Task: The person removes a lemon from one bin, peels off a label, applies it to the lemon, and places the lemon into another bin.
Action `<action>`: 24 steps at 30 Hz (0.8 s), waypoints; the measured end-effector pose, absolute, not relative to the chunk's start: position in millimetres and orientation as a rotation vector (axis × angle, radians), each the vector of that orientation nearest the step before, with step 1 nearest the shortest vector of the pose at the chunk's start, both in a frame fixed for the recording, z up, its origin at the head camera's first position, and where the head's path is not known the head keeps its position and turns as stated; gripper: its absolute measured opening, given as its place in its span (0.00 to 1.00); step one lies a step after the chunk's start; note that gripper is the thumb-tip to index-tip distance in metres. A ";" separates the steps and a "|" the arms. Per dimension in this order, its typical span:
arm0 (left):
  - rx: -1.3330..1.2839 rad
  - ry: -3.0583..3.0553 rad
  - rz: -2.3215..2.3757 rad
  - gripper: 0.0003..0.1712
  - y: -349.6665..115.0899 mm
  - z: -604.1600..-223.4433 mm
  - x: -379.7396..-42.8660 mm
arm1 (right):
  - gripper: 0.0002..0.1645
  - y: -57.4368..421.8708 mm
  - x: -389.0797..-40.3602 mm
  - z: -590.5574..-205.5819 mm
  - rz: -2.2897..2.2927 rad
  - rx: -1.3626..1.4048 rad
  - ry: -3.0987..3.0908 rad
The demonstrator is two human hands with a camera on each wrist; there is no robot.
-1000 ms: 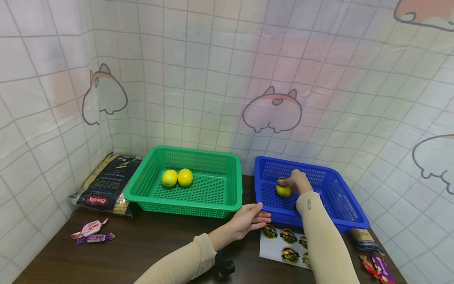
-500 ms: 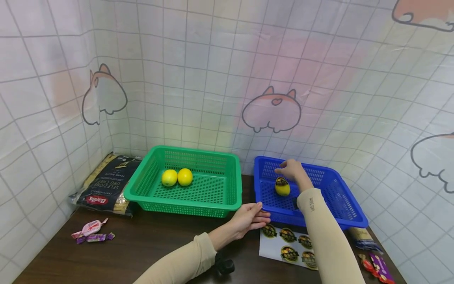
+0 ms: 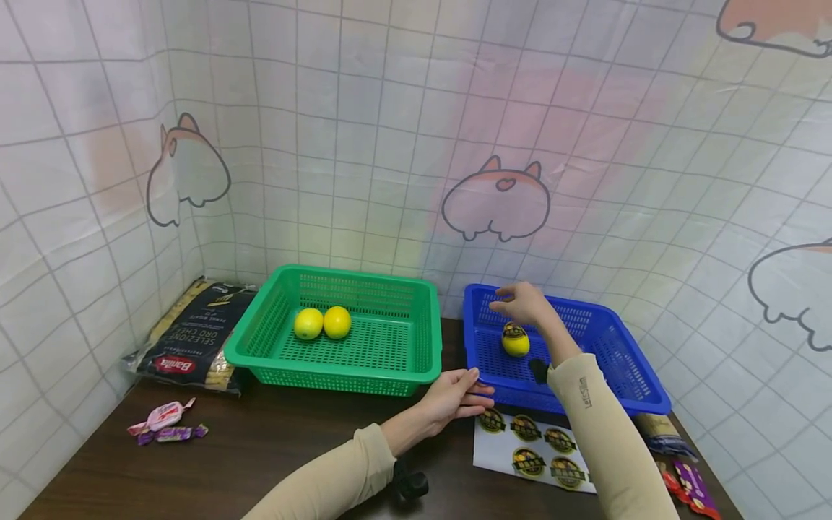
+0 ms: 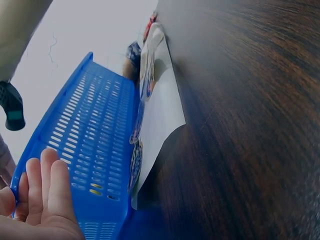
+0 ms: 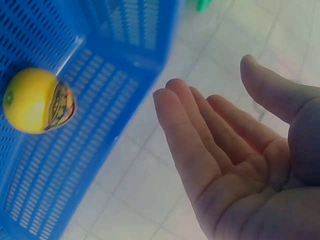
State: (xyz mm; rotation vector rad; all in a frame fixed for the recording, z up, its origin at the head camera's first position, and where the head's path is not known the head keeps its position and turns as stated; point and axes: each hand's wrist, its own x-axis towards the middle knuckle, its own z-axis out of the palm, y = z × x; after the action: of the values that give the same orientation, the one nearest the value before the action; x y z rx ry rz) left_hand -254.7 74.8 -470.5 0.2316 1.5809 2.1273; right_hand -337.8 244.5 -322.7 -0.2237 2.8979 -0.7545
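In the head view, my left hand (image 3: 448, 401) pinches the near-left corner of the blue basket's (image 3: 513, 397) rim between thumb and index finger. The left wrist view shows its other fingers extended along the outer wall. A round yellow lemon-like fruit (image 3: 516, 345) sits inside the basket, a dark label (image 5: 62, 106) stuck on its side. Above the basket's far-left part, apart from the fruit, my right hand (image 3: 523, 303) holds nothing. The right wrist view shows its fingers (image 5: 182, 135) extended and the thumb spread away. A white sheet of round black-and-gold stickers (image 3: 484, 449) lies before the basket.
A green basket (image 3: 338, 377) with two yellow fruits (image 3: 336, 323) stands to the left. Beyond it lies a Barilla pasta bag (image 3: 201, 339). Wrapped candies (image 3: 165, 417) are at front left. Another packet (image 3: 659, 435) and candies (image 3: 695, 487) lie at right.
My right hand has let go of the fruit and risen up and away to the left. The label now shows on the fruit. My left hand stays at the basket rim.
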 end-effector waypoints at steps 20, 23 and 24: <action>0.324 1.687 2.101 0.28 71.2 -474.8 -253.0 | 0.29 222.3 -256.2 -335.7 -1.022 -0.514 2.837; 0.339 1.680 2.117 0.29 73.0 -475.9 -252.2 | 0.28 221.6 -246.8 -342.3 -1.015 -0.579 2.856; 0.344 1.679 2.122 0.30 73.5 -475.9 -252.1 | 0.28 222.0 -244.5 -344.9 -1.013 -0.595 2.863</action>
State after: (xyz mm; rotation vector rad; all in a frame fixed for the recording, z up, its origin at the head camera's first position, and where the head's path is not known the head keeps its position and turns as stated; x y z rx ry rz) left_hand -252.1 73.5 -475.9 0.3444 1.6787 2.1223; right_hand -244.5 222.0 -344.9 -0.5953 2.8631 -1.0135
